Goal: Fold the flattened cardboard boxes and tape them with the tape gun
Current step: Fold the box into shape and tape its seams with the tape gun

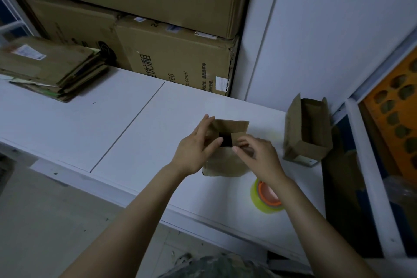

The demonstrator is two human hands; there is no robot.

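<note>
A small brown cardboard box stands on the white table between my hands, its top flaps partly folded over a dark opening. My left hand holds the box's left side, fingers along the left flap and thumb at the opening. On the right, my right hand pinches the right flap with thumb and fingers. Near my right wrist a roll of yellowish tape with an orange core lies on the table. No tape gun is in view.
A second small box stands open at the table's right end. A stack of flattened cardboard lies at the back left. Large cartons are piled behind the table. A shelf frame with an orange panel is on the right.
</note>
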